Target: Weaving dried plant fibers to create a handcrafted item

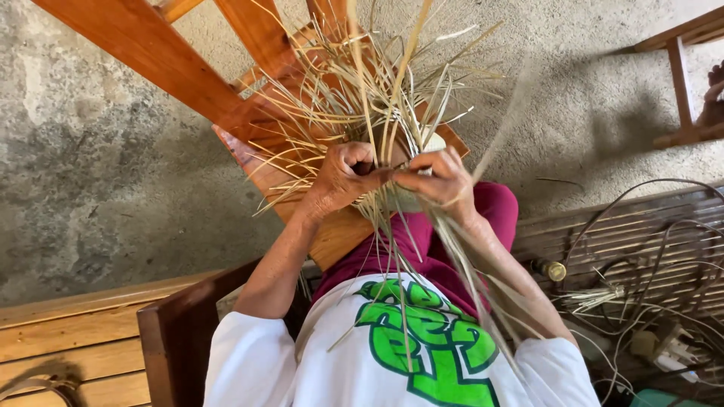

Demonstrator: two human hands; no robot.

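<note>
A bundle of pale straw strands (362,83) fans out from a partly woven piece (407,147) held over my lap. My left hand (343,177) is closed on strands at the piece's near edge. My right hand (441,181) pinches strands beside it, fingertips nearly touching the left thumb. Long loose strands (452,256) trail down over my maroon trousers (494,211) and my white shirt with green print (422,339). The centre of the woven piece is hidden behind my fingers.
A wooden chair frame (173,64) stands just beyond the work on the concrete floor (98,173). A slatted bench (648,234) at right carries tangled cables and a small bottle (550,269). A wooden bench (83,332) is at lower left. Another person's foot (713,94) shows at far right.
</note>
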